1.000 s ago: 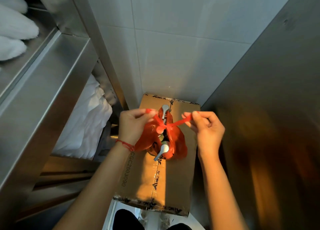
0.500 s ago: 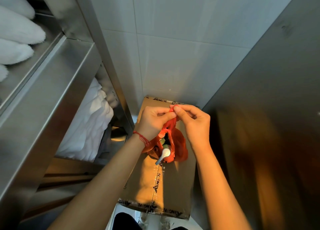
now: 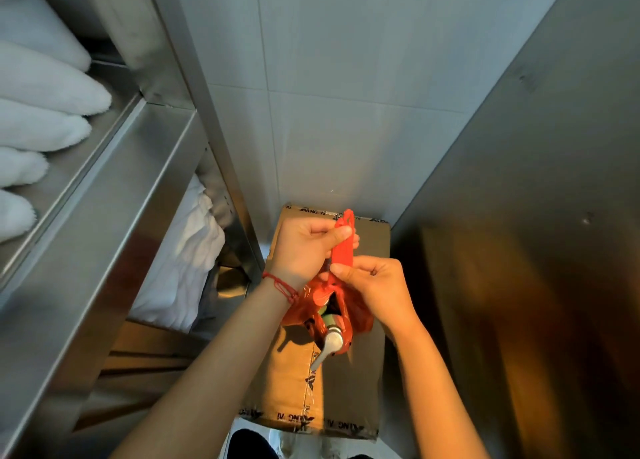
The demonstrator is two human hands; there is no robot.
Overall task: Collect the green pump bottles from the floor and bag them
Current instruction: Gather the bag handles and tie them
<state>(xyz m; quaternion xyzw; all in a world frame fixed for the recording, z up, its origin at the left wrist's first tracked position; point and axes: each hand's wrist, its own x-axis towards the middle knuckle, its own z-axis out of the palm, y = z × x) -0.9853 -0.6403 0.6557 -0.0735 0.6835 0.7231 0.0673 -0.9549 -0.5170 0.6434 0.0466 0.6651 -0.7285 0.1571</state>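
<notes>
A red plastic bag [image 3: 311,306] rests on a taped cardboard box [image 3: 287,386]. A pump bottle with a white pump head [image 3: 329,346] and a bit of green body sticks out of the bag's mouth; whatever else is inside is hidden. Both red bag handles [image 3: 343,244] are drawn up together above the bag. My left hand [image 3: 304,247] pinches the handles near their top. My right hand [image 3: 374,285] pinches them lower down, just above the bag's mouth.
A steel shelf unit [image 3: 104,188] stands at the left with white towels [image 3: 41,112] on top and white linen [image 3: 183,261] on the level below. A tiled wall [image 3: 329,112] is behind the box and a steel panel [image 3: 536,216] at the right.
A second ago my hands held the two handles apart. They came together over the bag, and the handles now stand upright in one strip, my right hand lower than my left.
</notes>
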